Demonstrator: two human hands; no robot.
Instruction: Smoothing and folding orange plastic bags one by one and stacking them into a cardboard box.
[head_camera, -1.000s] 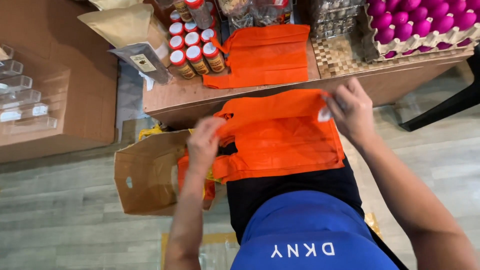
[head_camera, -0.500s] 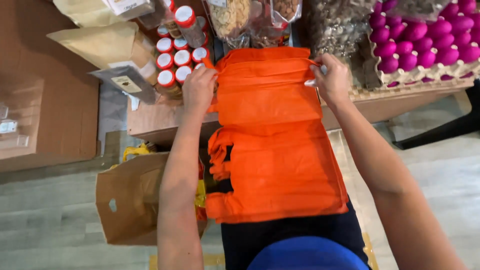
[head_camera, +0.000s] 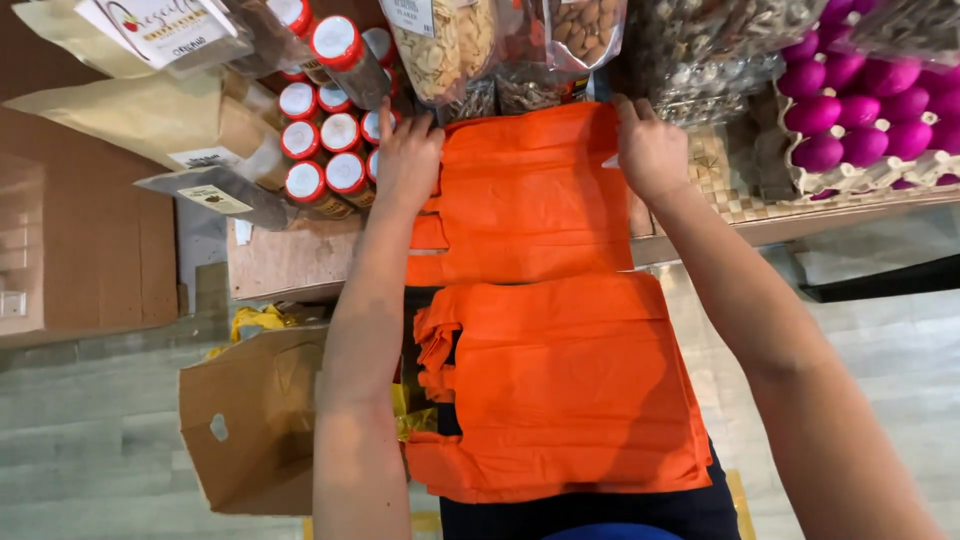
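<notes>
Head view: brown cardboard box (head_camera: 250, 420) sat low left, red-capped jars (head_camera: 325, 150) on the wooden counter (head_camera: 290, 260). My left hand (head_camera: 408, 160) lay flat, fingers spread, on the orange bag (head_camera: 545, 300); its long axis ran away from me, top end on the counter, bottom hanging over my lap. My right hand (head_camera: 650, 150) pinched its far right corner. Purple eggs (head_camera: 860, 110) sat right.

The orange bags (head_camera: 540, 300) are looking like matt, soft non-woven cloth, creased in flat folds. The counter (head_camera: 290, 262) is showing rough, worn wood, while the jars (head_camera: 325, 150) are wearing glossy red-rimmed plastic lids. The box (head_camera: 250, 420) is showing dull brown cardboard, and the nut packets (head_camera: 500, 40) are gleaming as clear, shiny plastic film.
</notes>
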